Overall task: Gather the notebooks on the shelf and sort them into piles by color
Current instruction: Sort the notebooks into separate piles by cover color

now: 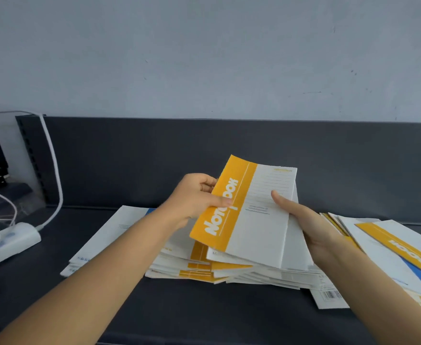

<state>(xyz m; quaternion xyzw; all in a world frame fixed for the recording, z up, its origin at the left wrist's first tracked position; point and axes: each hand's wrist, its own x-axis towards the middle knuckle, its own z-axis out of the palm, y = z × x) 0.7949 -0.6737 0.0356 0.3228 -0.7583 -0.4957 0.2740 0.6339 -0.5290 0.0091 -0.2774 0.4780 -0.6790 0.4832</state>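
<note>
Both hands up over the middle pile [217,270], sharing a small stack with a yellow notebook [242,210] on top, tilted, yellow band toward the left hand, "Notebook" printed along the band. Left hand [194,197]: thumb lies flat on the yellow band, other fingers curl behind the cover edge, so it's pinching that top cover. Right hand [309,225]: thumb on the white part of the cover, palm and remaining fingers under and behind the stack, closed around several notebooks; can't tell how many. Held stack sits just above the middle pile, lower edge close to or touching it, can't tell which. Middle pile is loose and fanned, mostly yellow-and-white covers, lying on the dark shelf [204,314]. Left of the middle pile: a flatter pile of white covers with blue print [105,240], partly hidden by the left forearm. Right of the middle pile: a spread heap [391,247] with a yellow-banded cover on top and a blue one showing beneath, one back cover with a barcode near the front edge. Far left of the middle pile: white power strip [15,240] with white cables [52,165] running up the back panel.
</note>
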